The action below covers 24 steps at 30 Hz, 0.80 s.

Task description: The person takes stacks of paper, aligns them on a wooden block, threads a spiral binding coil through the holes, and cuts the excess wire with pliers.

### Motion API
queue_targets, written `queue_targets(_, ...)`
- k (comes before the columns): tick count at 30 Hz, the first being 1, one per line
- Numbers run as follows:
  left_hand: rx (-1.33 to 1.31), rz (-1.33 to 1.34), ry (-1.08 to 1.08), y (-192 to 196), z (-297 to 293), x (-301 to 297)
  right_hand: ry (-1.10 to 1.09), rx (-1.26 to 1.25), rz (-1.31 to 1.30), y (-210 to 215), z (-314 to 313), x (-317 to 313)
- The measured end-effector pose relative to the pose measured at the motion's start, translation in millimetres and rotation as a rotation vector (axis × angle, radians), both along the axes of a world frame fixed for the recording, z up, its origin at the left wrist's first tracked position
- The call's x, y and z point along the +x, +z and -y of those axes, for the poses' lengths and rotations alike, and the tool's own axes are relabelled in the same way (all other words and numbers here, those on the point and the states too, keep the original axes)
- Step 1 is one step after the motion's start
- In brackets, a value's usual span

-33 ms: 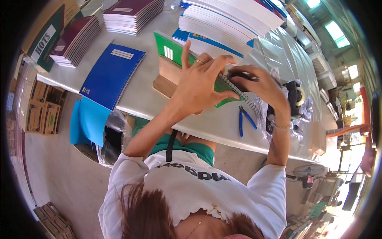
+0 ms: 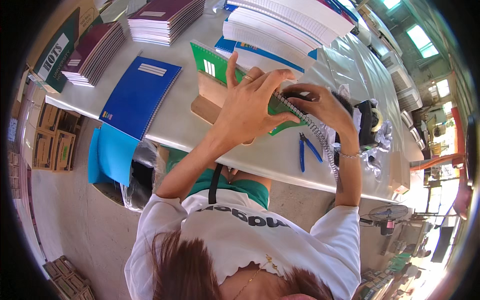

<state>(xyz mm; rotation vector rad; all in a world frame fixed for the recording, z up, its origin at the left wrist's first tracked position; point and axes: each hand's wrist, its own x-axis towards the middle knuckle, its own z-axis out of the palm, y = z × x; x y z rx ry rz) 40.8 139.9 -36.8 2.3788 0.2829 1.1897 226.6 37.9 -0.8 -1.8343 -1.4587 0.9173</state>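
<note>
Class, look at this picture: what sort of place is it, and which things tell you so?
Probably a notebook-binding workshop: stacks of maroon notebooks, piles of unbound pages, and the hands threading a wire spiral into a green notebook.

A green notebook (image 2: 212,64) with a white label lies flat on a wooden board (image 2: 210,95) on the grey table, mostly covered by the hands. Along its right-hand edge runs a metal spiral wire (image 2: 314,127), partly threaded through the holes, its free end trailing down over the table edge.
</note>
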Motion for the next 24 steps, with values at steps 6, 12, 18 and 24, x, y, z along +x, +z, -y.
queue_targets(6, -0.015, 0.026, 0.022, -3, -11, -6, 0.088, 0.138, -0.233, 9, 13, -11)
queue_targets(12, 0.084, 0.116, 0.198, -11, -13, -5, 0.359, 0.172, -0.666, -13, 19, -3)
queue_targets(18, 0.074, 0.084, 0.193, -14, -21, -7, 0.363, 0.291, -0.693, -2, 20, 12)
queue_targets(24, 0.104, 0.061, 0.192, -14, -22, -9, 0.148, 0.037, 0.083, -3, -9, 10)
